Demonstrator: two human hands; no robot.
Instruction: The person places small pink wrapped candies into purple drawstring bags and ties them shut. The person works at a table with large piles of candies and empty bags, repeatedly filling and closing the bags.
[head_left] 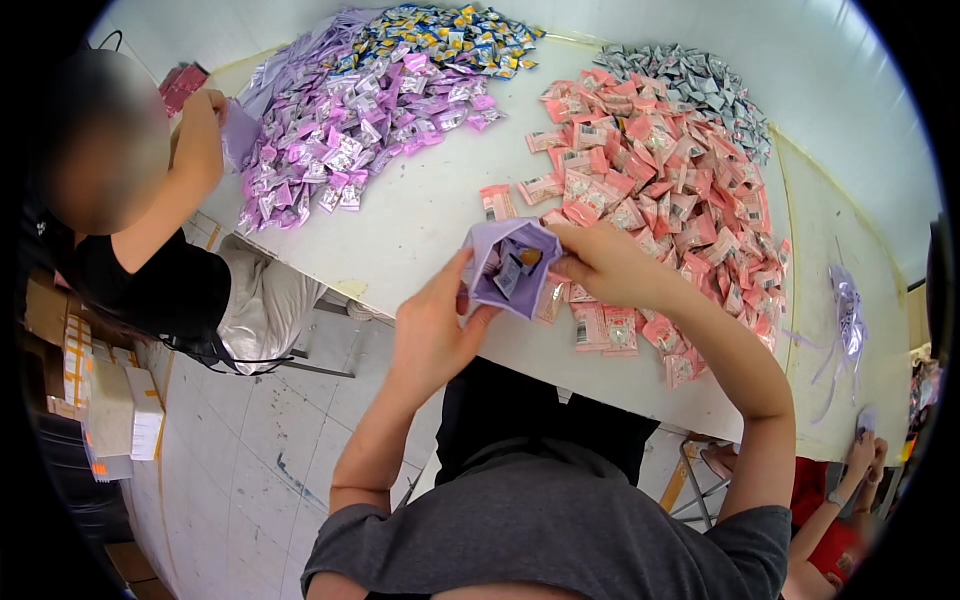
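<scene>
The left hand (437,335), its fingers gripping the left side, supports an open-mouthed lilac pouch (490,240) above the table's (430,230) near edge, probably light, soft and easily creased, best held by sides and rim, whose right edge the right hand (600,262) pinches beside pink packets (650,170).

Left hand (430,325) raised, thumb and fingers curved toward each other with gap between, grip light. Left forearm (375,445) slants up, wrist nearly straight. Right hand (605,262) close by, apart from left, fingers pointing left, bent in pinch. Right elbow (770,405) bent outward, right forearm (705,325) angled inward. Both forearms bare.
</scene>
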